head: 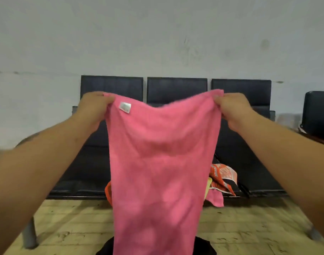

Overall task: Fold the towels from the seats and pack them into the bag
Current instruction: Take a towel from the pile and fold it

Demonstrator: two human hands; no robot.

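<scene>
Pink towel (161, 162) is hanging closest to the lens, held up in the air in front of the bench (84, 172), covering most of its middle seat. Its lower end is running out of frame at the bottom.

Left hand (92, 107) is gripping the towel's top left corner, fingers curled round the fabric. Right hand (233, 109) is pinching the top right corner the same way. Both hands are sitting level with the bench backrests, and the top edge is sagging between them. White label (125, 107) is showing just below the left-hand corner, facing the camera.

Bench is standing against the grey wall (157, 34), three dark padded seats in a row, metal legs resting on the worn wooden floor (65, 227).

Bag (224, 175), orange and white pattern with black trim, is lying slumped on the bench between the middle and right seats, partly hidden behind the held towel. Second pink towel (215, 198) is drooping over the bench's front edge just below the bag. Yellow cloth (209, 183) is peeking out beside it, touching the bag. Orange edge (108, 192) is showing at the bench front on the left side of the held towel; cannot tell whether it is part of the bag.

Another dark seat (317, 113) is standing right of the bench, apart from it.
</scene>
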